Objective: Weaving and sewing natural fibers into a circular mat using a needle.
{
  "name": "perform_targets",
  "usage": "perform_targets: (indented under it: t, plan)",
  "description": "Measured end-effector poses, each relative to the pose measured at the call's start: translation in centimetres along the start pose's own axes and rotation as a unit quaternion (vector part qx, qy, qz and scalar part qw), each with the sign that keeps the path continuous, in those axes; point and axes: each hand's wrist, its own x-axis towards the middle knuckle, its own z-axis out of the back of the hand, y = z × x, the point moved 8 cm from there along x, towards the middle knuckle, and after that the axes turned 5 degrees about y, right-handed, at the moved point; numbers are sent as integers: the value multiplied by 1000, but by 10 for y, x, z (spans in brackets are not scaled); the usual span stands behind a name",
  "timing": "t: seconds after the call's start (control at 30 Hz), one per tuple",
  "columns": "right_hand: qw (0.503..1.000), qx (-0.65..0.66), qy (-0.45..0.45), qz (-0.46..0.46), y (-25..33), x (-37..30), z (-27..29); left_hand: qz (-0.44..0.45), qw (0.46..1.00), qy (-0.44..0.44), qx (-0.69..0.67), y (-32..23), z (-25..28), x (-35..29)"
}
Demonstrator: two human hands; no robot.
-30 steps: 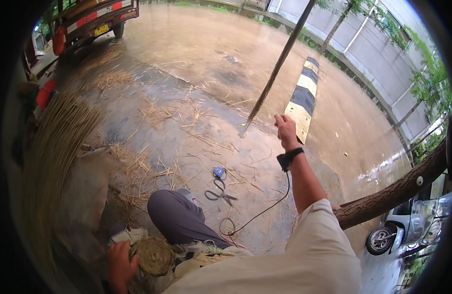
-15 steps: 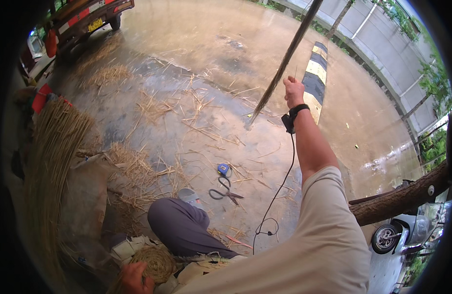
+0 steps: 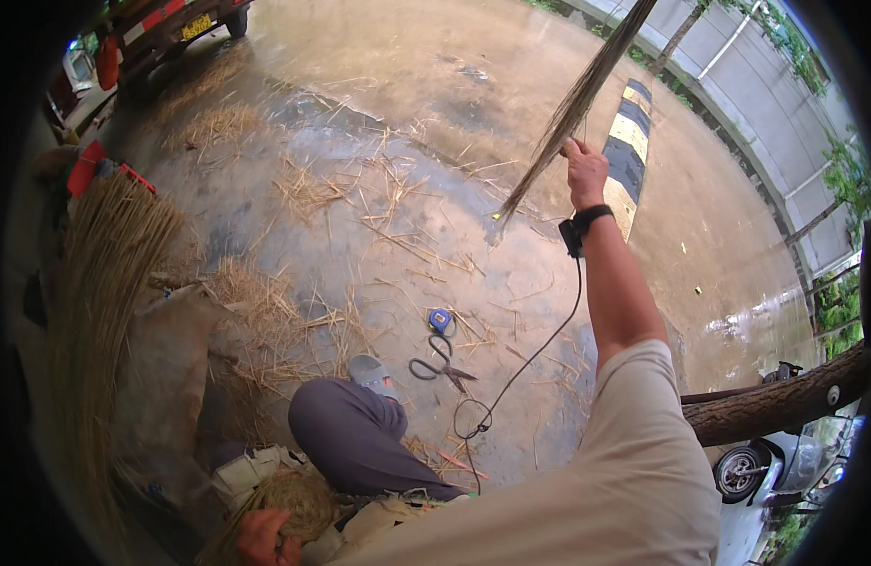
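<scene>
My right arm is stretched out far ahead. My right hand (image 3: 586,172) is closed in a pinch at the edge of a long, slanting bundle of thin brown strands (image 3: 579,102), whose upper end leaves the picture. A fine line shows by the fingertips; what exactly they grip is too small to make out. Low at the left, my left hand (image 3: 268,538) is closed on the edge of a round straw coil (image 3: 301,505) in my lap. Part of the coil lies hidden behind the fingers.
Scissors (image 3: 442,366) and a blue tape measure (image 3: 439,320) lie on the straw-littered ground. A tall straw bundle (image 3: 105,274) stands at the left. A black cable (image 3: 539,349) hangs from my right wrist. A tree trunk (image 3: 785,401) and a scooter (image 3: 775,462) are at the right.
My right hand has moved slightly up and right and now meets the strand bundle, which appears broader and shifted right. My left hand stays at the coil. The view has shifted a little.
</scene>
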Motion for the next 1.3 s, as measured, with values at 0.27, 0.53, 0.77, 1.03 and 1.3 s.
perform_targets:
  t: [0.27,0.53,0.77,1.03,1.3]
  plan:
    - [995,90,31,31,48,-130,48,-22,1000,4,-14,-13,12,-4]
    - [895,292,322,-95,154,-287,44,-103,986,-25,-127,-34,9,-5]
    - [823,381,409,-99,265,-413,15,-110,906,-39,-406,-54,-11,41]
    - [817,399,412,-62,311,-454,6,-50,799,139,-583,-57,-60,45]
    - [865,360,344,-61,289,-418,19,-216,919,-48,-326,-59,-28,0]
